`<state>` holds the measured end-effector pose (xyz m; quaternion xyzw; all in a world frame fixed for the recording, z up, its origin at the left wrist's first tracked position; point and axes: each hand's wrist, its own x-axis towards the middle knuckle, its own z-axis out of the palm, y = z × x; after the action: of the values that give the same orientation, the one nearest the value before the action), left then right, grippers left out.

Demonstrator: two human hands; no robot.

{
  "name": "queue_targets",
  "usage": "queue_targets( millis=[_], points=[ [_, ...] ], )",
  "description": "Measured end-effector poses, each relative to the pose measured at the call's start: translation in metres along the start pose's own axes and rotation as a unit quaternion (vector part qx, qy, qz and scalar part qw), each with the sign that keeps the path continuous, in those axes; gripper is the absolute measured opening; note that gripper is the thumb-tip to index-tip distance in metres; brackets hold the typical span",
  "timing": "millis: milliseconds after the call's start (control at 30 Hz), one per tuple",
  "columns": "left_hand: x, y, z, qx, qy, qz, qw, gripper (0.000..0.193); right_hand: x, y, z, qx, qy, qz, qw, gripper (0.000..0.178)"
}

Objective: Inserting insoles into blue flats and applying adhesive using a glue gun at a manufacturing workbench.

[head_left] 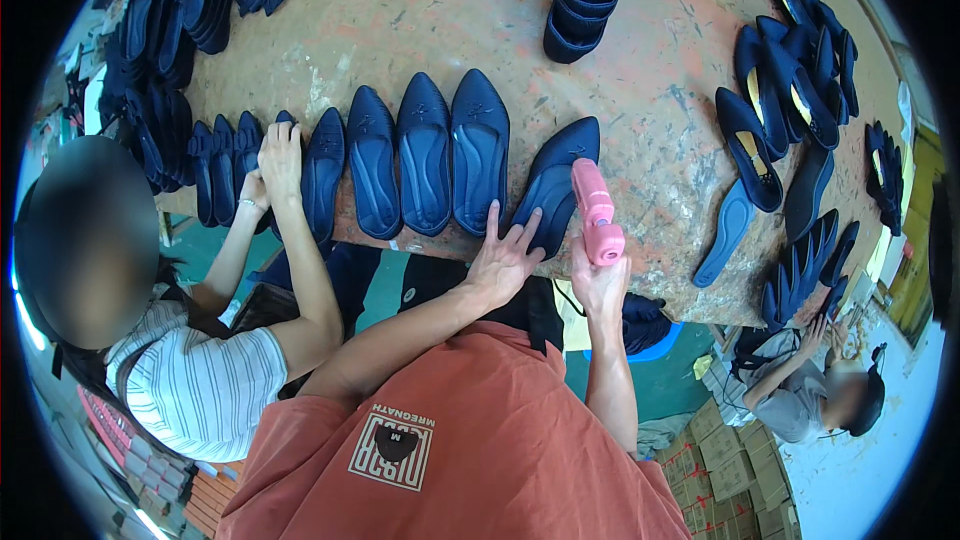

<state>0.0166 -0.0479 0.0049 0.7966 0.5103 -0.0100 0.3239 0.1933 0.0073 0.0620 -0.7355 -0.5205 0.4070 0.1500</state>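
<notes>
My left hand (503,262) is at the heel of a dark navy pointed flat shoe (562,162), fingers over its rim and the index finger stretched toward the neighbouring shoe. The shoe lies tilted, toe pointing away and to the right. In my right hand (600,285) is a pink glue gun (597,210), its front end over the shoe's right side near the toe; the tip's contact is hidden. Just left stand matching pointed shoes, among them one with a bow-like trim (480,145), another (425,150) and a third (373,160).
A co-worker's hands (278,162) work at more shoes on the left. Stacked shoes (590,0) stand far centre. On the worn table (640,90), loose shoes (785,90) and a blue insole (725,232) lie right. Another person (800,395) is at lower right, near cartons (725,455).
</notes>
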Motion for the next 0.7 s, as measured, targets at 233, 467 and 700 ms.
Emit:
queue_targets(
  millis=[233,467,700],
  points=[
    [-0.003,-0.002,0.0,0.023,0.023,-0.035,0.999,0.019,-0.002,0.017,-0.006,-0.002,0.019,0.036,0.999,0.031],
    [0.007,-0.021,-0.044,-0.078,0.102,-0.038,0.991,0.035,-0.031,0.019,-0.035,0.287,0.105,0.112,0.946,0.026],
    [0.252,-0.22,-0.235,-0.063,0.577,-0.188,0.793,0.07,-0.046,0.029,-0.042,0.289,0.118,-0.02,0.95,0.028]
  ],
)
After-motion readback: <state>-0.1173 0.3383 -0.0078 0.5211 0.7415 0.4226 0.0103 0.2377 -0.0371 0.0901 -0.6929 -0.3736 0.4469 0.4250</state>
